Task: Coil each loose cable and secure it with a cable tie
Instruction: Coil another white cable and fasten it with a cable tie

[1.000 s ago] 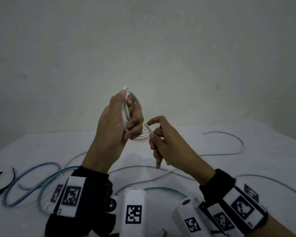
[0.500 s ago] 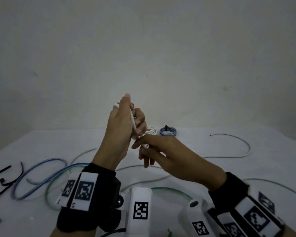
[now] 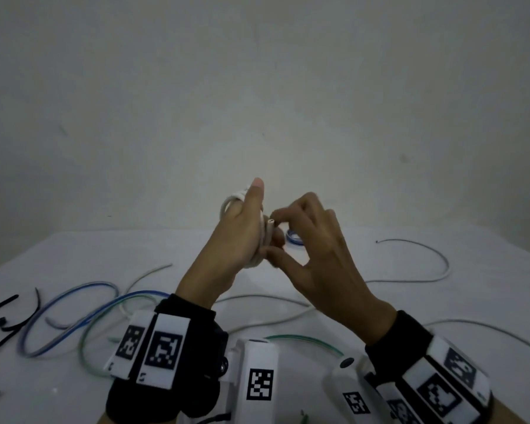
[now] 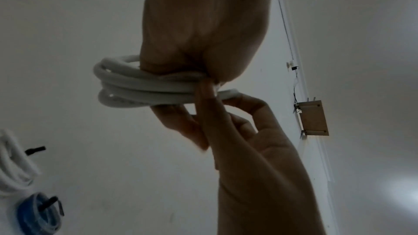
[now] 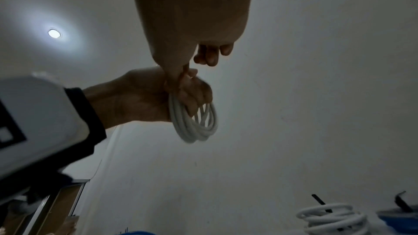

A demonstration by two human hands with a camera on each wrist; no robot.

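Head view: the person is holding a white cable coil (image 3: 259,240) up in front of the wall, above the white table (image 3: 441,301). The left hand (image 3: 236,240) is gripping the coil, fingers wrapped through its loops and thumb pointing upward. The right hand (image 3: 322,249) is meeting it from the right, index finger and thumb pinching the cable's cut end against the bundle. Left wrist view is showing the coil (image 4: 144,87) as several stacked turns clamped under the left hand (image 4: 201,29), with the right hand's fingers (image 4: 208,99) pressing on the turns from below. Right wrist view is showing the coil (image 5: 194,122) hanging from the left hand (image 5: 140,99), loops drooping downward, while the right hand (image 5: 192,15) is closing on its top. On the table, loose cables are lying spread out: a blue cable (image 3: 74,307) and a green cable (image 3: 303,339) near the wrists, grey cables (image 3: 426,261) trailing to the right. Black cable ties (image 3: 3,325) are lying at the left edge. A blue coil (image 3: 294,238) is sitting far back on the table, partly hidden behind the hands; a tied white coil (image 5: 330,217) is resting beside it.
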